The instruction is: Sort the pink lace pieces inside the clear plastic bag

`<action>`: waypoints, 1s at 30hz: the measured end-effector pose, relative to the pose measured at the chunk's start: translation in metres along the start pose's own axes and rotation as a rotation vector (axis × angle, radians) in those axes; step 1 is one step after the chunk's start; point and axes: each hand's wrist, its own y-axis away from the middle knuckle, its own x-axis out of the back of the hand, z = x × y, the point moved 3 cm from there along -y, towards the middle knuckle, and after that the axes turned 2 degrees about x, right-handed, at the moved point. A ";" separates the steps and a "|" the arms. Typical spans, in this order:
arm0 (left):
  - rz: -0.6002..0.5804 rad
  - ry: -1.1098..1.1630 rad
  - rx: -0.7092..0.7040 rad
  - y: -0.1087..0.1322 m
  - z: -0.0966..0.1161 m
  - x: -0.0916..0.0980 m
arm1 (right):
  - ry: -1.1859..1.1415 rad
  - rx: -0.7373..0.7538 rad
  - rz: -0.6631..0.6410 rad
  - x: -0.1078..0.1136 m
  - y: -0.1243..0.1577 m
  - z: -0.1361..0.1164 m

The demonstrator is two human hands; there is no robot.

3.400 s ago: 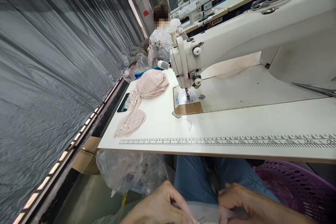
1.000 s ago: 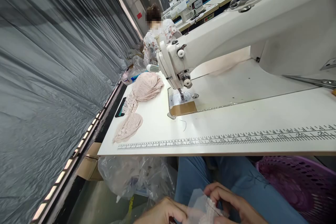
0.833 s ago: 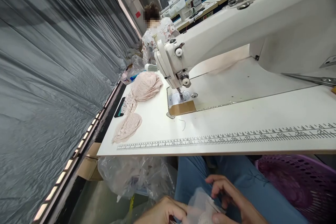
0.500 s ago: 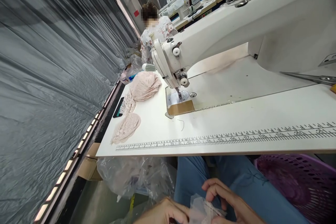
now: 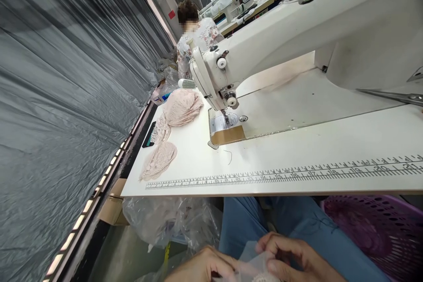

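Over my lap, at the bottom of the view, both hands are closed on one piece of sheer, pale fabric [image 5: 250, 252] with a bit of lace along it. My left hand [image 5: 206, 265] grips its left side, partly cut off by the lower edge. My right hand [image 5: 294, 255] pinches the right side between thumb and fingers. Above them stands a white sewing machine [image 5: 271, 31], its needle and presser foot [image 5: 226, 118] over the metal plate. Pale pink lace trim [image 5: 181, 106] lies bundled on the table's left, with a scalloped end trailing toward the front edge.
The white table [image 5: 280, 152] carries a printed ruler along its front. Scissors [image 5: 393, 96] lie at right. A purple basket [image 5: 373, 229] stands below right; a plastic bag [image 5: 172, 220] and a cardboard box [image 5: 114, 202] are below left. A person [image 5: 198, 35] sits beyond the machine.
My right hand has come down and inward, its raised fingers now closing on the sheer fabric. My left hand has barely shifted. The camera view has moved slightly.
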 end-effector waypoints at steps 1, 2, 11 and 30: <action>0.004 0.009 0.002 0.000 0.003 -0.001 | -0.012 -0.010 -0.019 0.000 -0.001 -0.001; 0.012 0.022 0.011 0.001 0.004 -0.001 | -0.025 -0.017 -0.040 0.000 -0.002 -0.002; 0.138 -0.050 0.232 0.016 -0.011 0.009 | -0.038 0.017 -0.023 0.002 -0.003 -0.021; 0.197 -0.226 0.431 0.031 -0.043 0.026 | -0.017 -0.139 -0.123 -0.005 0.004 -0.022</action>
